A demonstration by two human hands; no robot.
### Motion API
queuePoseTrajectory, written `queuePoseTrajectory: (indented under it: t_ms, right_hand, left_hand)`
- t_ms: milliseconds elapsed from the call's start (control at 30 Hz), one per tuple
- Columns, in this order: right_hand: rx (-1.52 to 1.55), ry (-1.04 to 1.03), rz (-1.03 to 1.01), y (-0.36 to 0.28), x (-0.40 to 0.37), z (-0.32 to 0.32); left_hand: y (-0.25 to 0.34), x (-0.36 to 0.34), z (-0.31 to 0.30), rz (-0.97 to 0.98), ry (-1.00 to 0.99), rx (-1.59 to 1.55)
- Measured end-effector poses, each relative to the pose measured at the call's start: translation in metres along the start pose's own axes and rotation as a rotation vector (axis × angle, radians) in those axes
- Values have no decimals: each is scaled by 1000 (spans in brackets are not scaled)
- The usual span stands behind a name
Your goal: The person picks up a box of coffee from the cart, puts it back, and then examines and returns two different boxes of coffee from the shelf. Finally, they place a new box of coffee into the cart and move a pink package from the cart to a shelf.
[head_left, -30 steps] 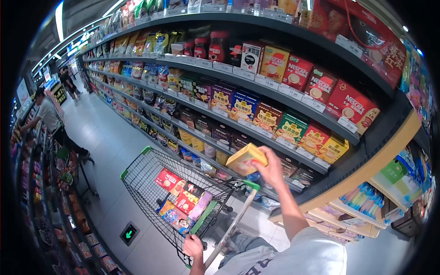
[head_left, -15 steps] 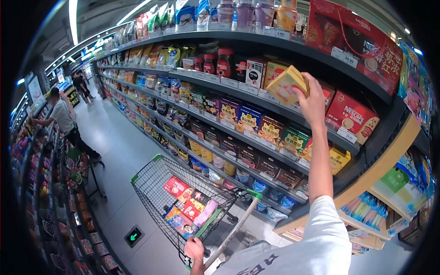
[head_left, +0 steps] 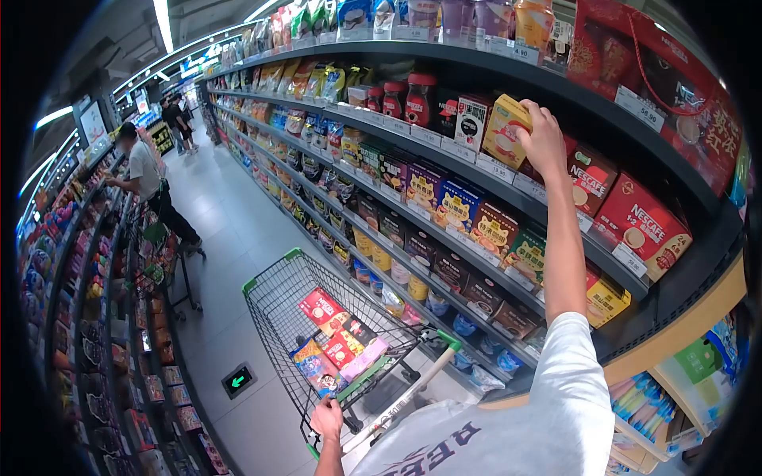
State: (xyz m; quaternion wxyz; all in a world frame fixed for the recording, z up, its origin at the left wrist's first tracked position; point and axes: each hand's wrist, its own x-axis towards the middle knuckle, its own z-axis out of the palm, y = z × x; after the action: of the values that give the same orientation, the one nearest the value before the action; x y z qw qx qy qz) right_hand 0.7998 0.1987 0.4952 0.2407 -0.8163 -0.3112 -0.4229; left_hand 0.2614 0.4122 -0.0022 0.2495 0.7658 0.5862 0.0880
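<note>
My right hand (head_left: 543,136) is closed over the top right side of a yellow box with a red cup picture (head_left: 505,135). The box stands nearly upright at the front of the second shelf from the top, its base close over the price tags. Left of it is a white box of black coffee (head_left: 471,121); red Nescafé boxes (head_left: 641,222) sit to the right. Down at the rear edge of the shopping cart (head_left: 266,317), my left hand (head_left: 326,417) is closed around part of the cart. Boxes and packets, including a red Nescafé box (head_left: 321,306), lie in its basket.
Coloured coffee boxes (head_left: 456,208) fill the shelf below. A red gift box (head_left: 627,71) stands on the top shelf. Across the aisle (head_left: 208,262), a person (head_left: 151,178) stands beside another cart (head_left: 178,278) at the left shelving. More people are farther back.
My right hand has brought the tilted yellow box back toward the shelf and turned it more upright. My view has turned slightly right. The left hand stays at the cart.
</note>
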Motion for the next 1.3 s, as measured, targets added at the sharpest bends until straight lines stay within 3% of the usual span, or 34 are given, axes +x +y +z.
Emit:
queuePoseTrajectory:
  t_ms: [233,633,933,1233,1300]
  right_hand:
    - [-47,-62,10,11,0,17]
    - [-58,117,-51,18,-13,30]
    - [-87,82,24,15,-17,30]
    - [97,117,123,17,-26,33]
    - [80,219,85,17,-29,35]
  left_hand:
    - [7,0,-3,-23,-27,23]
    - [15,-5,1,-27,16,3]
    - [22,-9,1,-37,5,10]
    - [25,-10,5,-28,10,15]
    - [23,-9,8,-28,6,16]
